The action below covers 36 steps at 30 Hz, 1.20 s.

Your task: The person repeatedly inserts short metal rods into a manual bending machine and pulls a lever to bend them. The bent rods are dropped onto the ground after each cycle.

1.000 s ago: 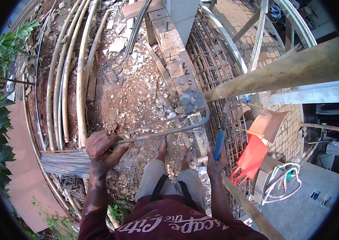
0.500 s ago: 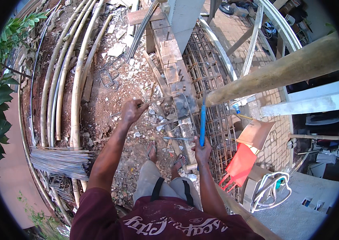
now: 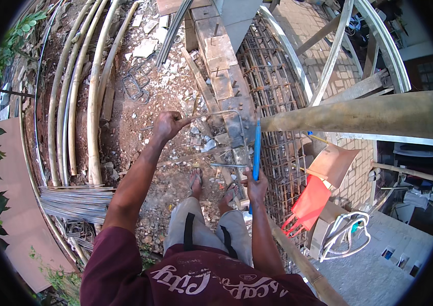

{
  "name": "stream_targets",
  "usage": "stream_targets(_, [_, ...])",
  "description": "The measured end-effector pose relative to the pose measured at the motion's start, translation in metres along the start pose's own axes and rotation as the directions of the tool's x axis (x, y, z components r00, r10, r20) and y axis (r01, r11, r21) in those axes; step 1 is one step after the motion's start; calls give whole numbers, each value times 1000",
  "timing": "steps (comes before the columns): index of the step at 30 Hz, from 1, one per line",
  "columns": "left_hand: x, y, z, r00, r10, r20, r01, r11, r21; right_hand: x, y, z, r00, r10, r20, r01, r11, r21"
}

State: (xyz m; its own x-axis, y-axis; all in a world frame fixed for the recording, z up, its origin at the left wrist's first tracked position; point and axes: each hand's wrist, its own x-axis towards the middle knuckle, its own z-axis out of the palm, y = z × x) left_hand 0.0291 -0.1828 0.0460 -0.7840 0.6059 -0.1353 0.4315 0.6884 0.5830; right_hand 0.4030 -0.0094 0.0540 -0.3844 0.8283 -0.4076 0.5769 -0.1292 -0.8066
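Observation:
My left hand (image 3: 167, 125) is closed round one end of a thin steel rod (image 3: 215, 112). From there the rod runs right over a wooden bench beam (image 3: 240, 122), then turns sharply back toward my right hand (image 3: 255, 185). That hand is closed round a long blue bar (image 3: 256, 148), perhaps a bending lever, whose far end lies beside the beam. A short straight length of rod (image 3: 228, 165) sticks out left from near the right hand; whether the fingers also hold the rod is hidden. Several small pegs stand up from the beam.
A rebar cage (image 3: 272, 102) lies just right of the beam, crossed by a thick bamboo pole (image 3: 349, 113). Bamboo poles (image 3: 95, 102) and a bundle of cut rods (image 3: 76, 204) lie left on rubble ground. A red bag (image 3: 309, 204) hangs at right.
The whole view has shifted slightly. The blue bar now points more nearly straight ahead, and its near end shows below my right hand. Both hands keep their grip.

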Motion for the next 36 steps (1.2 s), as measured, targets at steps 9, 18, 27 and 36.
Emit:
stream_targets(9, [7, -9, 15, 954, -278, 113, 288, 954, -82, 36, -39, -138, 973, 69, 222, 59, 850, -523])
stream_targets(18, [0, 4, 13, 933, -349, 86, 355, 932, -72, 170, -42, -196, 845, -108, 524, 490, 548, -677])
stream_targets(27, [1, 9, 11, 885, -454, 101, 462, 884, -76, 191, -59, -188, 771, -166, 615, 609, 476, -635])
stream_targets(36, [-2, 12, 6, 935, -343, 89, 345, 939, 1, 202, -30, -224, 850, 168, 499, 318, 592, -741])
